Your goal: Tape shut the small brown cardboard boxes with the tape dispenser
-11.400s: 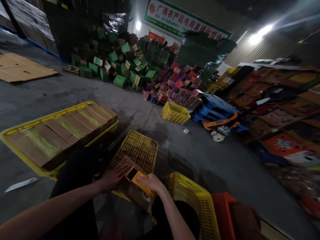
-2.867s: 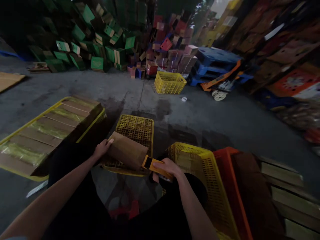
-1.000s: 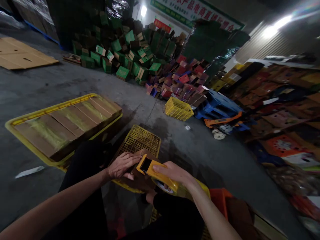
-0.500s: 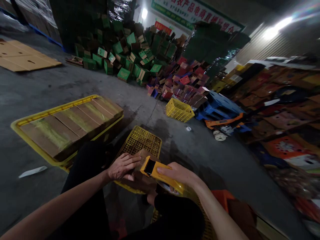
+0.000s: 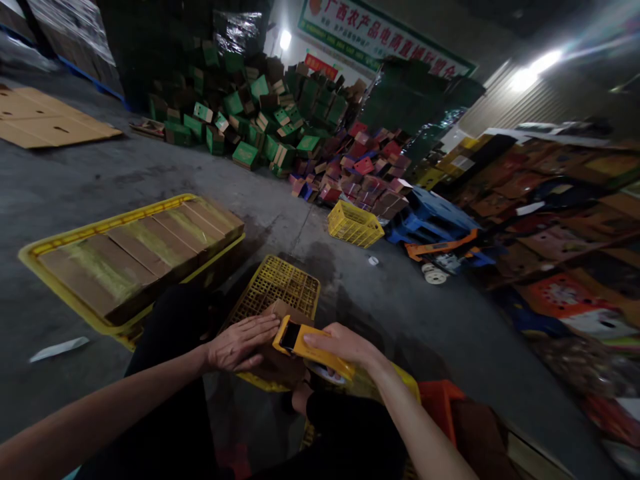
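Observation:
My left hand [image 5: 243, 343] lies flat on a small brown cardboard box [image 5: 283, 367], its fingers stretched out and close together. My right hand [image 5: 345, 343] grips a yellow tape dispenser [image 5: 305, 343], whose black front end sits against the top of the box beside my left fingertips. A pale tape roll [image 5: 327, 372] shows under the dispenser. Beneath the box is a yellow plastic crate [image 5: 277, 283] with a grid surface. Much of the box is hidden by my hands and the dispenser.
At left, a yellow crate [image 5: 113, 225] holds several taped cardboard boxes [image 5: 173, 243]. Another yellow crate [image 5: 355, 225] stands ahead, near blue pallets [image 5: 433, 213] and an orange pallet jack [image 5: 443, 247]. Green boxes [image 5: 247, 155] are heaped behind. An orange container [image 5: 440, 403] is at lower right.
The tape dispenser and my right hand have shifted slightly left, toward my left hand. My left hand stays flat on the box. The whole view has turned a little.

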### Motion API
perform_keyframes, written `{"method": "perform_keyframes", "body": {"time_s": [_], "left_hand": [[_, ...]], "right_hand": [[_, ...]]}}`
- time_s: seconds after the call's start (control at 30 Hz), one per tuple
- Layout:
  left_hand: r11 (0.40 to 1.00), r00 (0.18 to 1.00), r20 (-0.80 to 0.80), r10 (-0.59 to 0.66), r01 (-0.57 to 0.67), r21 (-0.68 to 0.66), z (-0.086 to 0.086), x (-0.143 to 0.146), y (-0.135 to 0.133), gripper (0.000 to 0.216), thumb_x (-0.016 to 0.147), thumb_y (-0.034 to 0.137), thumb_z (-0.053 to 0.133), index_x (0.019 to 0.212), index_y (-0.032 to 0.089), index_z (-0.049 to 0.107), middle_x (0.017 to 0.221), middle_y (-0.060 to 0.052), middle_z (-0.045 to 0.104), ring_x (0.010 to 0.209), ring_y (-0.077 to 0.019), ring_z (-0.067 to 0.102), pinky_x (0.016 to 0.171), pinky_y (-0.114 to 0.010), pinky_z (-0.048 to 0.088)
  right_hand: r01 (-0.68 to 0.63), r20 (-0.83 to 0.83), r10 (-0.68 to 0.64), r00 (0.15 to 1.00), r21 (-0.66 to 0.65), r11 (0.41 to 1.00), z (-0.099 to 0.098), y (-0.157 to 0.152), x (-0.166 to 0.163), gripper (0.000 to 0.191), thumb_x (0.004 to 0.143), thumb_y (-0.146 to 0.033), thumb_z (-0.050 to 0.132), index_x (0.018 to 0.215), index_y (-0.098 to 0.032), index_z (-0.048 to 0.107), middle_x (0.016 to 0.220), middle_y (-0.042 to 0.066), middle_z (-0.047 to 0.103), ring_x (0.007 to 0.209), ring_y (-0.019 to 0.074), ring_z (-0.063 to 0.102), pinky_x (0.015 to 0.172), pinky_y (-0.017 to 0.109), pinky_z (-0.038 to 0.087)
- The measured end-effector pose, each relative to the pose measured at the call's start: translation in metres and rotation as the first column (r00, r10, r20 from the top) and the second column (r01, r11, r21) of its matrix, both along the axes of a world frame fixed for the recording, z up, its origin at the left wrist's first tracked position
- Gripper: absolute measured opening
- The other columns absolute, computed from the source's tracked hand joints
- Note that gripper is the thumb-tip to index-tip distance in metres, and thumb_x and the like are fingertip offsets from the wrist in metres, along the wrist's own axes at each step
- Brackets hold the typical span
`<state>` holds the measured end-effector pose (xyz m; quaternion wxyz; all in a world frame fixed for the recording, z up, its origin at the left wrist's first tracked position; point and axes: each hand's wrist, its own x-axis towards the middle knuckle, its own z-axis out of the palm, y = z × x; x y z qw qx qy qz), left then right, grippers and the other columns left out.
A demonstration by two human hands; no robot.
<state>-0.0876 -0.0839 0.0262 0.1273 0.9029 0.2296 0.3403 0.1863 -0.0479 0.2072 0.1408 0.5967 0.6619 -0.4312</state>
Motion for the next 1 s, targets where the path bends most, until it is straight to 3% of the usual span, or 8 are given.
{"method": "perform_keyframes", "body": {"time_s": [0.2,0.37,0.57,0.7,0.8,0.9,1.0], "left_hand": [[0.999,1.0,-0.009,0.017,-0.017,-0.04,-0.006,0.0,0.01,0.066,0.101,0.055,0.043,0.159,0.027,0.028,0.154,-0.011,0.047,0.146,-0.0282,0.038,0.123,-0.047,0.023],[0.998,0.998,-0.05,0.035,-0.037,-0.051,-0.019,0.004,0.015,0.065,0.099,0.06,0.04,0.156,0.027,0.036,0.153,-0.01,0.049,0.145,-0.0294,0.039,0.122,-0.048,0.021],[0.998,0.998,0.017,0.067,-0.067,-0.015,-0.026,0.003,0.017,0.059,0.099,0.049,0.045,0.153,0.025,0.039,0.152,-0.011,0.05,0.144,-0.0297,0.041,0.119,-0.048,0.029],[0.995,0.995,0.027,0.098,-0.098,-0.008,-0.017,-0.002,0.01,0.06,0.099,0.041,0.046,0.156,0.026,0.034,0.154,-0.011,0.047,0.147,-0.0292,0.037,0.119,-0.049,0.03],[0.994,0.993,-0.044,0.108,-0.108,0.003,-0.001,-0.003,0.004,0.06,0.099,0.038,0.048,0.157,0.028,0.032,0.157,-0.009,0.043,0.148,-0.0298,0.034,0.122,-0.052,0.023],[0.998,0.995,-0.089,0.055,-0.053,0.031,0.016,0.005,0.0,0.064,0.1,0.042,0.05,0.158,0.025,0.029,0.158,-0.011,0.042,0.149,-0.0309,0.033,0.124,-0.054,0.017],[0.999,0.997,-0.075,-0.009,0.013,0.051,0.023,0.018,-0.001,0.075,0.098,0.051,0.053,0.159,0.018,0.025,0.156,-0.016,0.043,0.148,-0.0303,0.035,0.124,-0.051,0.023]], "right_hand": [[-0.044,0.032,0.042,0.999,0.08,0.996,-0.003,-0.003,0.005,0.065,0.082,-0.077,0.055,0.076,-0.014,0.07,0.069,0.005,0.067,0.063,0.0155,0.059,0.05,0.021,0.037],[0.043,-0.084,-0.047,0.995,-0.039,0.998,-0.002,-0.007,0.015,0.062,0.083,-0.076,0.056,0.081,-0.015,0.069,0.071,0.005,0.071,0.06,0.0149,0.064,0.049,0.019,0.041],[0.177,-0.089,-0.191,0.977,-0.149,0.973,-0.003,-0.011,0.026,0.061,0.08,-0.076,0.059,0.082,-0.016,0.067,0.065,0.005,0.071,0.05,0.0163,0.064,0.043,0.021,0.045],[0.155,-0.083,-0.162,0.983,-0.083,0.984,-0.004,-0.011,0.024,0.059,0.08,-0.076,0.061,0.077,-0.017,0.065,0.068,0.006,0.073,0.054,0.0164,0.067,0.045,0.02,0.046],[0.155,-0.09,-0.161,0.983,-0.07,0.986,-0.004,-0.014,0.022,0.06,0.08,-0.076,0.06,0.079,-0.017,0.066,0.07,0.006,0.073,0.056,0.018,0.068,0.045,0.021,0.046],[0.162,-0.103,-0.172,0.98,-0.098,0.982,-0.003,-0.017,0.021,0.058,0.081,-0.075,0.059,0.083,-0.017,0.065,0.07,0.006,0.073,0.055,0.0187,0.069,0.046,0.022,0.048],[0.147,-0.07,-0.152,0.986,-0.071,0.987,-0.003,-0.018,0.022,0.057,0.083,-0.073,0.058,0.082,-0.017,0.066,0.069,0.006,0.073,0.055,0.017,0.068,0.045,0.02,0.046]]}}
